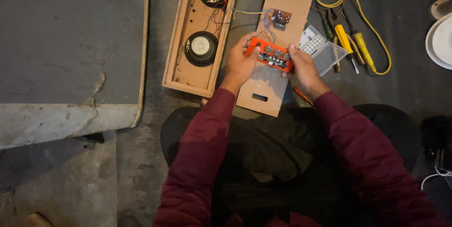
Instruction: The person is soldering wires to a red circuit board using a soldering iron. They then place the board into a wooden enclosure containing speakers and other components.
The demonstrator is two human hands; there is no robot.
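Both hands hold a small orange panel [271, 54] with knobs and a circuit board on it. My left hand [239, 64] grips its left end and my right hand [302, 67] grips its right end. Thin wires run from the panel up to a small circuit board [281, 18] mounted on a flat wooden back panel [277, 83] that lies under my hands. To the left lies an open wooden speaker box [179, 43] with two round speakers [201, 48] inside.
A clear plastic parts box [321, 48] sits right of the panel. Beyond it lie a yellow-handled screwdriver [344, 39], a soldering iron with a yellow cable [365, 50], and a white round object [441, 41] at the right edge. A large grey slab [66, 43] fills the left.
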